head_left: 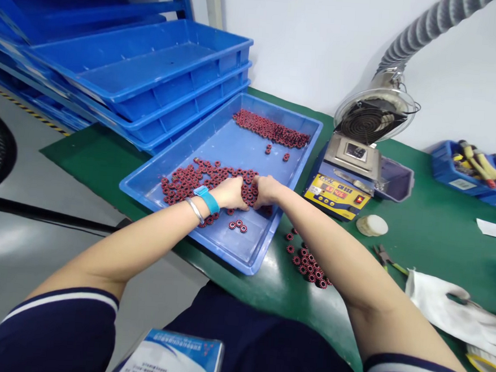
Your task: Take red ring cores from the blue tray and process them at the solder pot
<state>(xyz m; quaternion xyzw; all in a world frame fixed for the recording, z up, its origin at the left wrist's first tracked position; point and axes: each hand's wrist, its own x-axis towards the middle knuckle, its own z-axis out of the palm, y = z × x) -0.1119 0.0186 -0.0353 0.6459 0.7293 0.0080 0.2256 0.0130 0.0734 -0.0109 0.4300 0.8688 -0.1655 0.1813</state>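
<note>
Many small red-and-black toothed rings, which look like small motor cores, lie in a loose pile in the shallow blue tray. My left hand, with a turquoise band and a silver bangle at the wrist, curls around one side of a cluster of these rings. Opposite it, my right hand curves in from the right, and the cluster sits squeezed between both. Some fingertips are hidden among the rings. Along the tray's far end, more rings stand packed in neat rows, with a few loose ones in front.
More rings lie on the green table under my right forearm. To the right are a yellow-fronted solder pot, an extractor hose, a round white pad, pliers and white gloves. Blue trays are stacked left.
</note>
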